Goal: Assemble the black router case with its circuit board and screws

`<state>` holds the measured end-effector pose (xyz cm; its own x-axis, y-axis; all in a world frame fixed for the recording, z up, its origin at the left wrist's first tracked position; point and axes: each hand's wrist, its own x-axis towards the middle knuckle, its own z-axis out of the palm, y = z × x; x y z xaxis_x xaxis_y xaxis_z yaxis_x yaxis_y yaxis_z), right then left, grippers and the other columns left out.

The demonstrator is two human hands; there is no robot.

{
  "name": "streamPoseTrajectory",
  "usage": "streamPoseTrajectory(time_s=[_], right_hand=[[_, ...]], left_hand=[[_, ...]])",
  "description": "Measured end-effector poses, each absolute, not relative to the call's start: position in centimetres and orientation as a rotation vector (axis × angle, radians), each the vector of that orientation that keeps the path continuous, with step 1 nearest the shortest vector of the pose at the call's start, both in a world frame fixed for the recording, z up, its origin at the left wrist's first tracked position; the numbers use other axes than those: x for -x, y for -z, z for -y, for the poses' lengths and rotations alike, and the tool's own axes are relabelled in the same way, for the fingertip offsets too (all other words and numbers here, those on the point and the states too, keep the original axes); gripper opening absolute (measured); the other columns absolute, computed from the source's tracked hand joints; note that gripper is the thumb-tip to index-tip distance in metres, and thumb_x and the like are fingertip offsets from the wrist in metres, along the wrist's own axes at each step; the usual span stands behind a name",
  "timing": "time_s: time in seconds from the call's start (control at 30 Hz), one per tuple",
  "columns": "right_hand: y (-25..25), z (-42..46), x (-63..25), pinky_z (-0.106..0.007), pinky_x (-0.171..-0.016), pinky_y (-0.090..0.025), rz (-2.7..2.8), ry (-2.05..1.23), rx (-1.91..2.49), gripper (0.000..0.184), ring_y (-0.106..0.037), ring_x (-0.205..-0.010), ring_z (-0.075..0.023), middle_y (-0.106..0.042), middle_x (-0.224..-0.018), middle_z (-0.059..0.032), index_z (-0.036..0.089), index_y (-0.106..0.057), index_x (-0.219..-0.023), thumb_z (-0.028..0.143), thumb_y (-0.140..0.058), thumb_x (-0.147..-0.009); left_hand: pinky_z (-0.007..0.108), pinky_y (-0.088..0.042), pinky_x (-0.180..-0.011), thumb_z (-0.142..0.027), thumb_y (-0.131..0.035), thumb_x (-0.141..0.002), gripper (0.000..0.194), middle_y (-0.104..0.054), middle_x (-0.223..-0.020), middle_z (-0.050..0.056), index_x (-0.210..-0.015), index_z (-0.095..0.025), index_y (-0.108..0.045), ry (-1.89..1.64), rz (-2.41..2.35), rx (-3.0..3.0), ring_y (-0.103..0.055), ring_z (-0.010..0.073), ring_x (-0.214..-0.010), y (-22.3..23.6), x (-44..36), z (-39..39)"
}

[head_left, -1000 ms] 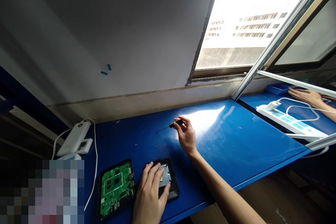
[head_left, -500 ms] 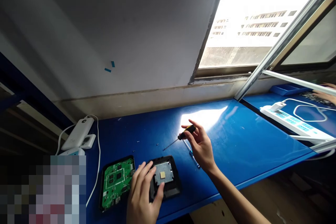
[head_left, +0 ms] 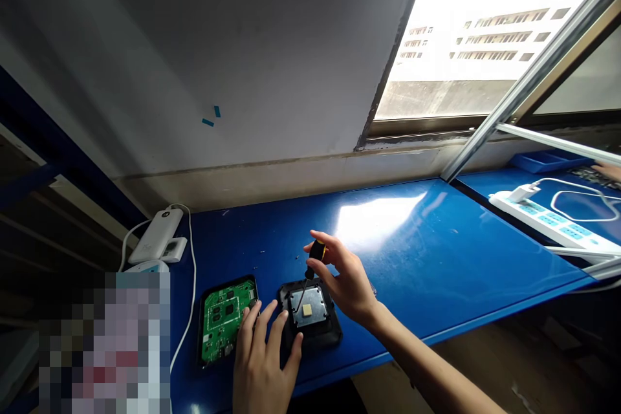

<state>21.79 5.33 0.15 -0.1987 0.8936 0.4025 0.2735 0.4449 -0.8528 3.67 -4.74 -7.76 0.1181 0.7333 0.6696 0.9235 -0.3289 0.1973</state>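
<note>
My right hand (head_left: 347,278) grips a screwdriver (head_left: 316,252) with a black and yellow handle. Its thin shaft slants down to the left side of a silver metal plate (head_left: 317,301) with a pale square pad (head_left: 306,310) on it. That plate sits inside a black plastic housing (head_left: 330,336) lying on the blue table. Fingers spread, my left hand (head_left: 264,359) rests at the housing's left edge; exact contact is hard to make out. Left of it lies a green circuit board (head_left: 220,320) in a black shell, its right edge partly behind my left fingertips.
Tiny screws (head_left: 262,251) lie on the blue table (head_left: 412,259). A white power bank (head_left: 158,236) with a cable (head_left: 194,272) stands at left. Right, beyond a metal frame (head_left: 473,142), are a power strip (head_left: 553,220), a blue tray (head_left: 548,160) and another person's hand (head_left: 609,171).
My right hand has moved left and down, bringing the screwdriver from above the table onto the metal plate, more upright. The blue screwdriver on the table is now mostly hidden behind that hand.
</note>
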Motion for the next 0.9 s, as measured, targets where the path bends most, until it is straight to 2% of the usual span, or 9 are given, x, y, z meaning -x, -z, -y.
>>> streamPoseTrajectory(time_s=[0.33,0.57,0.7,0.9], right_hand=[[-0.5,-5.5,-21.3,-0.029,-0.072,-0.062,1.813,-0.590,0.986,0.043,-0.070,-0.074,-0.0128,-0.074,-0.108,-0.0043,0.027,-0.052,-0.138,0.022,-0.062,-0.096],[-0.8,-5.3,-20.9,-0.030,-0.070,-0.062,1.877,-0.538,0.990,0.041,-0.068,-0.076,-0.0144,-0.073,-0.107,-0.0050,0.028,-0.052,-0.137,0.023,-0.060,-0.097],[-1.0,-5.2,-20.7,-0.028,-0.067,-0.061,1.913,-0.509,0.958,0.041,-0.066,-0.075,-0.0142,-0.072,-0.106,-0.0053,0.027,-0.052,-0.138,0.023,-0.059,-0.098],[-1.1,-5.0,-20.6,-0.028,-0.068,-0.061,1.943,-0.470,0.941,0.041,-0.066,-0.074,-0.0142,-0.071,-0.104,-0.0056,0.027,-0.051,-0.138,0.023,-0.059,-0.099]], left_hand=[[0.052,-0.047,-0.103,-0.042,-0.066,-0.090,0.034,-0.064,-0.131,0.010,-0.118,-0.023,-0.067,0.825,1.654,2.192,-0.048,0.0343,-0.132,8.4,-3.3,5.0],[0.051,-0.049,-0.102,-0.047,-0.065,-0.090,0.039,-0.063,-0.133,0.009,-0.122,-0.024,-0.067,0.760,1.646,2.183,-0.047,0.0340,-0.132,8.6,-3.1,5.0],[0.051,-0.050,-0.100,-0.046,-0.065,-0.090,0.042,-0.061,-0.135,0.009,-0.127,-0.026,-0.066,0.734,1.622,2.192,-0.047,0.0344,-0.132,8.4,-3.2,4.8],[0.052,-0.049,-0.099,-0.044,-0.066,-0.089,0.037,-0.061,-0.134,0.008,-0.123,-0.029,-0.068,0.730,1.609,2.196,-0.047,0.0346,-0.130,8.3,-3.2,4.7]])
